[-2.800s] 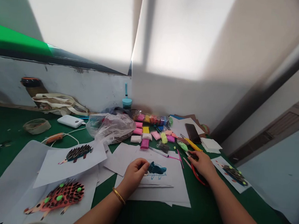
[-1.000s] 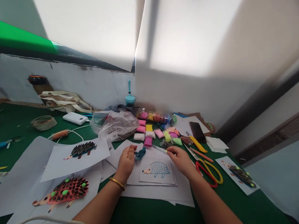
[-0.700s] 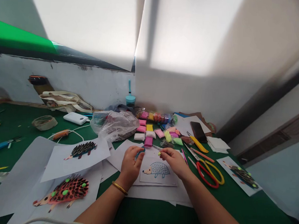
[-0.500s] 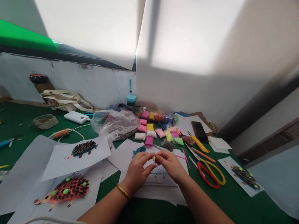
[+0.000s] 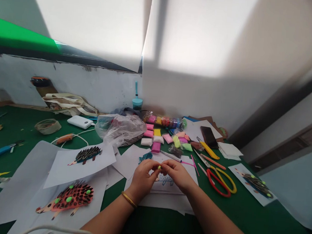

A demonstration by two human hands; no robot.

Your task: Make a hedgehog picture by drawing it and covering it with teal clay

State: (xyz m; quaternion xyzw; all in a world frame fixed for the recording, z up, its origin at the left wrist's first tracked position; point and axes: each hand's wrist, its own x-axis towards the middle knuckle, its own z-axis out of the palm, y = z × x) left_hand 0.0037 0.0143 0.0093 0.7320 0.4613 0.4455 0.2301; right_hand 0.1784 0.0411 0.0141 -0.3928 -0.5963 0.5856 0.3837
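Note:
My left hand (image 5: pixel 146 174) and my right hand (image 5: pixel 176 172) meet at their fingertips over a sheet of paper (image 5: pixel 166 200). Pinched between them is a small yellow-green piece of clay (image 5: pixel 159 167). Beneath my fingers, a blue drawing of a scaly animal (image 5: pixel 167 181) is partly hidden. A crumpled teal piece (image 5: pixel 145 157) lies just beyond my left hand. Behind both hands sit small packets of coloured clay (image 5: pixel 156 147).
Scissors with red and yellow handles (image 5: pixel 218 178), a yellow cutter (image 5: pixel 209 150) and a phone (image 5: pixel 208 136) lie at the right. Hedgehog pictures (image 5: pixel 71 198) are at the left, below a white power bank (image 5: pixel 80 122). A plastic bag (image 5: pixel 124 129) stands behind.
My fingertips have drawn closer together around the small yellow-green piece, which now sits slightly lower and further left. The table items look unchanged.

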